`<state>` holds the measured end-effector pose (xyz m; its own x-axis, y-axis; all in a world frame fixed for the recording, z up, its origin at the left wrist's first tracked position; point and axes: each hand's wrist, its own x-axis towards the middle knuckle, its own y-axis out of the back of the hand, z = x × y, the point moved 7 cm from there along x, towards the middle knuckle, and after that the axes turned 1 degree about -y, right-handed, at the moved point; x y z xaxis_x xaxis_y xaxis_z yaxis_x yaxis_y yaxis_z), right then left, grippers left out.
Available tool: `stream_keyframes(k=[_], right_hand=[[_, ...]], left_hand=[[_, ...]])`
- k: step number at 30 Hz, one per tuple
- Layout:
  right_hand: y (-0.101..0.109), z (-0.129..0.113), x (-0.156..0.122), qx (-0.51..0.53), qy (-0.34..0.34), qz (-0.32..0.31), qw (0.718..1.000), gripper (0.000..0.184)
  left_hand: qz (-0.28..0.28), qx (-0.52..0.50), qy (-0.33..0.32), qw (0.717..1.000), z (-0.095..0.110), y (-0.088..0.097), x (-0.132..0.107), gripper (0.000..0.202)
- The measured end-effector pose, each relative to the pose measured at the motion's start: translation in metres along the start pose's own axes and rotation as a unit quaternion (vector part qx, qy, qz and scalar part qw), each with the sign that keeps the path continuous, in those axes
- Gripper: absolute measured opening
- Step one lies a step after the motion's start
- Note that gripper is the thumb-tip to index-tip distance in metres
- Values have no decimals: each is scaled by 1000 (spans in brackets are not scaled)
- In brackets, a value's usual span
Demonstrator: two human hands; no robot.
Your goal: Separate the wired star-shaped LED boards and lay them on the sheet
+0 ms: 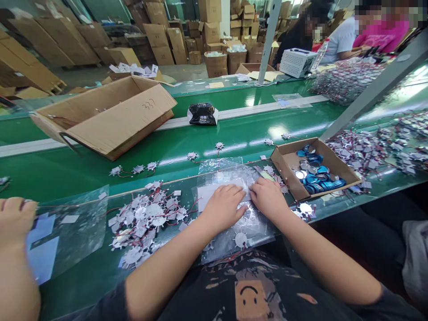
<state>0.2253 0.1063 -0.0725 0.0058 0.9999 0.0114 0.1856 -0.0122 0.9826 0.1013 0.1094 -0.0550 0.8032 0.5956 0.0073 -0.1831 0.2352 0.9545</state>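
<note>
My left hand (225,204) lies on a clear plastic sheet (220,167) over a white card (204,196), its fingers stretched forward and the thumb apart. Right beside it, my right hand (268,197) has its fingers curled in at the sheet; whatever they may hold is hidden. Below the hands, a silvery gear-shaped piece with a wire (240,240) lies on the plastic. Another such piece (249,213) shows partly between my hands. Left of my left forearm is a heap of these wired pieces (147,218).
A shallow cardboard box (290,180) of blue and silver discs stands right of my hands, near more heaped pieces (361,154). Across the green belt (174,171) are a large open carton (123,118) and a black packet (202,114). Another person's hand (15,223) is at far left.
</note>
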Motion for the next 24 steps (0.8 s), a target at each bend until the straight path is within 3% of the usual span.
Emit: stream_keyframes(k=[6,24], right_hand=[[-2,5,6,17,-23,-15,999,23],[-9,14,16,93,-66,-62,992,20]], left_hand=[[-4,63,39,997,-9,-21,25,50],[19,78,26,996,-7,-19,30,44]])
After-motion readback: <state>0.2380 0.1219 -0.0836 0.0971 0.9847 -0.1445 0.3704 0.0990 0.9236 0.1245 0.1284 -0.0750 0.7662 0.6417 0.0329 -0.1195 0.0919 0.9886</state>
